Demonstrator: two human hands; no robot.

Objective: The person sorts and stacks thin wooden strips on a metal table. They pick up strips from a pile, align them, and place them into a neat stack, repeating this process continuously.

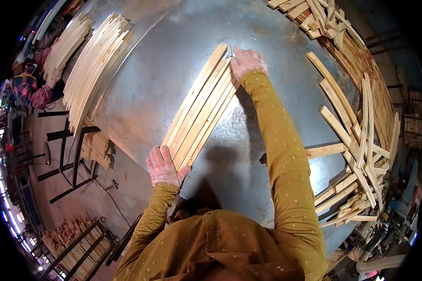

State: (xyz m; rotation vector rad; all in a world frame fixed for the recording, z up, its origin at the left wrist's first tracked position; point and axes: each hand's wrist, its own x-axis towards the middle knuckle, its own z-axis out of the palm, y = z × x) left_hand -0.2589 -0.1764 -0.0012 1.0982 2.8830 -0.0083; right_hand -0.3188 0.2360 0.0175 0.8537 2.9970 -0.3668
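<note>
Several pale wooden strips [199, 107] lie side by side, slanting across the metal tabletop in front of me. Their far ends are uneven, with the leftmost strip reaching farther out. My left hand [164, 167] spans the near end, fingers along the left side and thumb out at the right corner. At the far end, my right hand [248, 62] is closed against the ends and right edge of the strips; its fingertips are partly hidden. The bundle sits between both hands.
Loose wooden strips [356, 140] lie crisscrossed at the right, with more offcuts [314, 18] at the far right. Long strips [96, 65] are stacked at the left, near another person's hand [54, 77]. A metal table [164, 42] spreads underneath. A rack of wood [77, 241] stands lower left.
</note>
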